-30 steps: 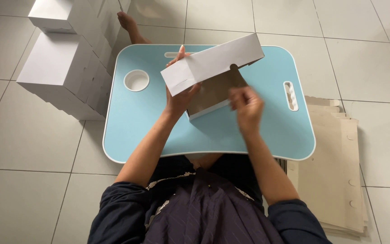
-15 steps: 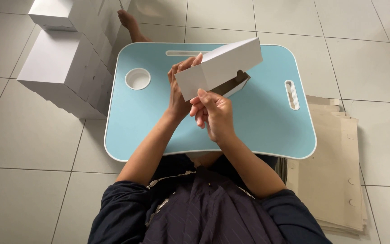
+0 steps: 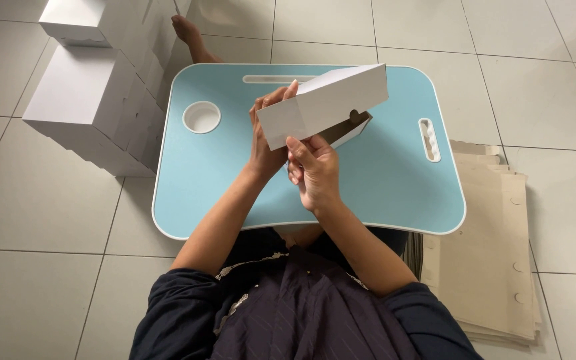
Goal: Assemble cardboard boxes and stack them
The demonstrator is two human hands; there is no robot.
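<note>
Now the right hand (image 3: 315, 172) has come up from the flap to pinch the near corner of the white carton (image 3: 325, 107) — both hands grasping it, the left hand (image 3: 267, 137) behind, above the blue table (image 3: 381, 187). Its brown inside shows empty; folded white boxes (image 3: 95, 100) stack on the floor.

Count, head view. Hands: two, the left hand (image 3: 266, 143) and the right hand (image 3: 315, 170), both on one white cardboard box (image 3: 325, 107) with its end flap open. Lap tables: one, light blue (image 3: 201, 193), with one round cup recess (image 3: 201, 117) and two slots, one along the far edge (image 3: 271, 79), one at the right side (image 3: 429, 139). Finished white boxes (image 3: 95, 100) stacked on the floor: at least three, exact number unclear. Flat cardboard blanks (image 3: 495, 253): one pile, sheets too many to count. Bare feet: one (image 3: 191, 37).
</note>
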